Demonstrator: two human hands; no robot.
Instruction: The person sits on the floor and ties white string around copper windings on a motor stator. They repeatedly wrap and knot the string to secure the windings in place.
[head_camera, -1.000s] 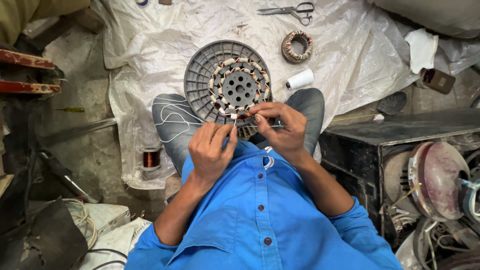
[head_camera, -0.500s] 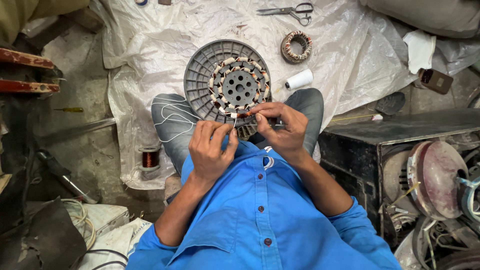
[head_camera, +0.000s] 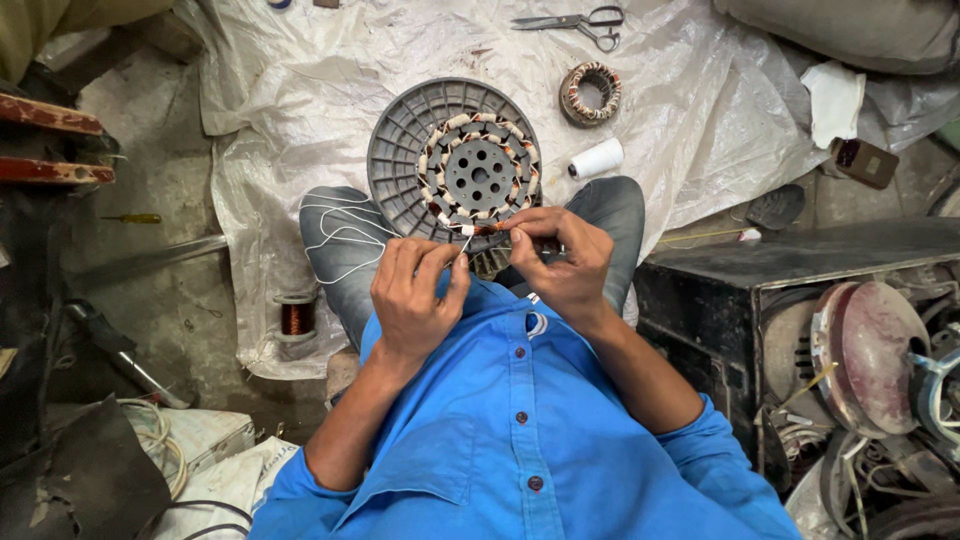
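A round grey ribbed motor housing (head_camera: 398, 150) with a ring of copper windings rests on my knees. My left hand (head_camera: 412, 290) and my right hand (head_camera: 560, 262) meet at its near edge. Both pinch a thin copper wire end with a white sleeve (head_camera: 478, 230), fingers closed on it. A thin white wire (head_camera: 335, 225) loops over my left knee. I wear a blue shirt and grey jeans.
A white plastic sheet (head_camera: 290, 90) covers the floor. On it lie scissors (head_camera: 580, 20), a small wound stator (head_camera: 590, 93) and a white thread spool (head_camera: 597, 158). A copper wire spool (head_camera: 296, 316) stands at left. A black box (head_camera: 720, 290) and motor parts (head_camera: 868, 360) sit at right.
Both hands stay at the housing's near edge; the fingers shift slightly on the wire. Nothing else has moved.
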